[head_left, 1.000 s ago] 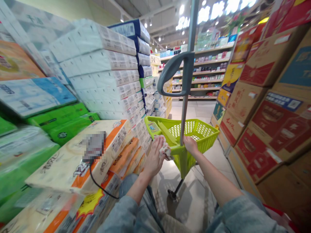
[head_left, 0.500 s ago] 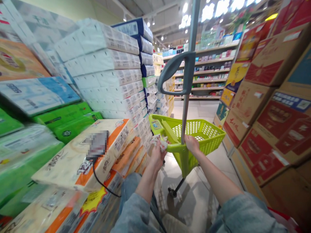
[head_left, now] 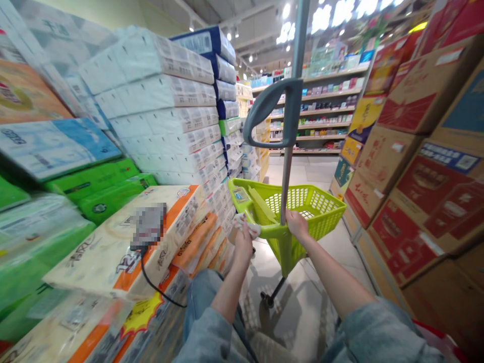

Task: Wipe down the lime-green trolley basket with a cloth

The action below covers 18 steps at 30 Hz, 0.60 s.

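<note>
A lime-green shopping basket [head_left: 325,218] on wheels stands in front of me, with a metal pole [head_left: 286,176] and a grey handle [head_left: 290,116] rising from its near end. My left hand [head_left: 244,241] is closed on a crumpled white cloth or tissue [head_left: 252,230], which touches the basket's near left rim. At the foot of the pole, my right hand [head_left: 297,225] is closed round the basket's near rim, its fingers partly hidden. A lime-green flap [head_left: 262,205] lies inside the basket near the pole.
Stacked white tissue packs [head_left: 151,101] rise on the left. A blurred device [head_left: 149,225] with a black cable lies on a cream pack [head_left: 94,262]. Cardboard cartons [head_left: 381,156] line the right side. Shelves of goods [head_left: 325,113] stand behind, across a tiled floor [head_left: 315,169].
The view has shifted slightly, so the surroundings sit a little further left. My left hand and the white cloth have moved slightly along the near left rim. My right hand keeps its hold.
</note>
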Available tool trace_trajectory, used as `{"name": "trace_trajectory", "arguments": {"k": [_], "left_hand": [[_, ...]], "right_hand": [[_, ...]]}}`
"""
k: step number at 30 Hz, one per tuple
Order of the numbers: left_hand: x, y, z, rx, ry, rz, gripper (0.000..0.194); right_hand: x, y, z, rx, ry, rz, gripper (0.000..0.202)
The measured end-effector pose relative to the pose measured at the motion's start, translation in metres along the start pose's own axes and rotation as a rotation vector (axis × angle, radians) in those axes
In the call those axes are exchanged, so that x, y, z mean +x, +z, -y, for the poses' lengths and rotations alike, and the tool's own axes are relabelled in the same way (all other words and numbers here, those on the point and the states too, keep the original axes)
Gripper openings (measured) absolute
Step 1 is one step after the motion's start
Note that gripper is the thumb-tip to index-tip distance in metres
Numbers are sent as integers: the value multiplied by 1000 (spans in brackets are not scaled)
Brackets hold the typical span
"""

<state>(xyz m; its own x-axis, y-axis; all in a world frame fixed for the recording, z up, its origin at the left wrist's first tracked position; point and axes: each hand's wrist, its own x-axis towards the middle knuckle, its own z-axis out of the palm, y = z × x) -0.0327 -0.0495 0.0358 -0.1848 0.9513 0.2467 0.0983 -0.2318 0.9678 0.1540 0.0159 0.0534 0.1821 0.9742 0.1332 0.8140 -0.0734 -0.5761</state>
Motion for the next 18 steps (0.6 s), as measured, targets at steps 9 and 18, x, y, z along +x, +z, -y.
{"name": "trace_trajectory", "arguments": {"k": [9, 18], "left_hand": [[-4, -10, -9, 545, 612, -44, 46], [40, -11, -71, 996, 699, 468, 46]], "right_hand": [[-2, 2, 0, -25, -49, 1, 58], [4, -2, -8, 26, -67, 55, 69]]}}
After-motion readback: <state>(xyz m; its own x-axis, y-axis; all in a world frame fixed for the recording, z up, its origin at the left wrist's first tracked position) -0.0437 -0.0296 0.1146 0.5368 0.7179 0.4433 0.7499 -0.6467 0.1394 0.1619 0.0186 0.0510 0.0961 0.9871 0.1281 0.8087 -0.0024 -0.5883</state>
